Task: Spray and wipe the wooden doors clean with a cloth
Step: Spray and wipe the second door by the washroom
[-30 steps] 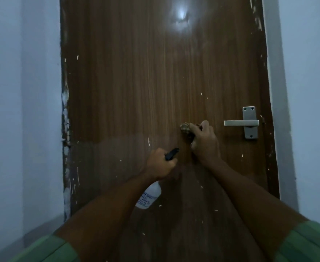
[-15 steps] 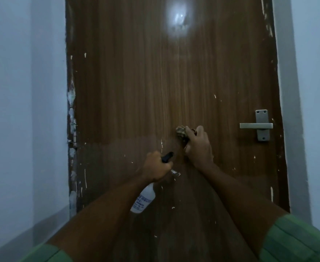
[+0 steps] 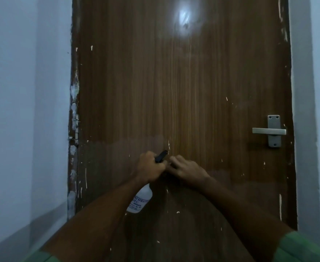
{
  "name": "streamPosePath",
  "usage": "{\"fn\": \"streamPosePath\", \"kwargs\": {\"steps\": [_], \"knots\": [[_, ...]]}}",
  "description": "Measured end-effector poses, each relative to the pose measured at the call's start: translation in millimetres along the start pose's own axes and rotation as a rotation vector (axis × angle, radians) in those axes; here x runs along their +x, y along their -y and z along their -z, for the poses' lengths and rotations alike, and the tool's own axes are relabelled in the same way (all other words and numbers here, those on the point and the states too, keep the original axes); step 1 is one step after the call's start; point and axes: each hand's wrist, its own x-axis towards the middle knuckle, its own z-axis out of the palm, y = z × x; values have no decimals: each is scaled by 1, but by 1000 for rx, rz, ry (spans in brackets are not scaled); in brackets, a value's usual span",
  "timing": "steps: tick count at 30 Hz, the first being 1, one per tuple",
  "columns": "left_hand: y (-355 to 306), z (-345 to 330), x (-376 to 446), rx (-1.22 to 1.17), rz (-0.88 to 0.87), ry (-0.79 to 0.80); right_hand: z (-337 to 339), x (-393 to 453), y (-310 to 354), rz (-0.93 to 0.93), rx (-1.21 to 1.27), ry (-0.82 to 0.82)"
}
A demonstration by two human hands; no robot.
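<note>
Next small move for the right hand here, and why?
Probably slide the right hand down across the duller lower part of the wooden door. It lies against the door beside the left hand, which grips the spray bottle; white specks remain below. The cloth isn't clearly visible.

The only lettering sits on the white label of the spray bottle [image 3: 140, 201], at about seven o'clock from the left hand [image 3: 150, 170] that grips it. It is blue print in several lines, too blurred and partly hidden to read with any certainty.
</note>
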Motion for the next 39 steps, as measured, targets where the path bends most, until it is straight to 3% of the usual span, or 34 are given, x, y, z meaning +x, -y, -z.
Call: {"fn": "streamPosePath", "kwargs": {"steps": [2, 6, 8, 10, 13, 15, 16, 19, 21, 23, 26, 27, 29, 31, 33, 35, 38, 39], "knots": [[4, 6, 4, 3, -13, -13, 2, 9, -16, 56, -95, 38], [10, 18, 11, 16, -41, -80, 30, 48, -30, -546, 76, -365], [14, 23, 11, 13, -48, -97, 27, 56, -15, -657, 100, -434], [21, 25, 8, -2, -42, -103, 7, 47, 12, -459, 67, -318], [27, 24, 5, -8, -39, -71, -19, 20, 25, 132, -90, 21], [30, 24, 5, -2, -41, -68, -15, 31, 8, 181, -199, 21], [31, 26, 5, -2, -37, -72, -8, 42, 2, 86, -204, -64], [35, 34, 9, 6, -27, -96, 18, 79, -4, -439, -79, -380], [39, 39, 8, 24, -21, -108, 13, 89, 5, -582, -6, -464], [46, 43, 4, 15, -17, -102, -2, 84, 23, -379, -17, -364], [57, 50, -3, 32, -12, -82, -13, 75, 29, 216, -191, -41], [60, 52, -4, 42, -4, -86, -7, 81, 20, 261, -251, -27], [63, 59, -5, 67, 4, -109, 8, 99, 8, 62, -256, -180], [65, 67, -7, 89, 10, -127, 23, 117, 7, -336, -151, -350], [66, 74, -9, 104, 18, -150, 18, 124, 22, -549, -45, -395], [66, 81, -13, 123, 32, -168, -1, 120, 45, -396, -53, -323], [70, 94, -20, 145, 57, -167, -19, 116, 60, 224, -197, -29], [70, 99, -21, 159, 65, -163, -12, 122, 54, 295, -257, 52]]}}
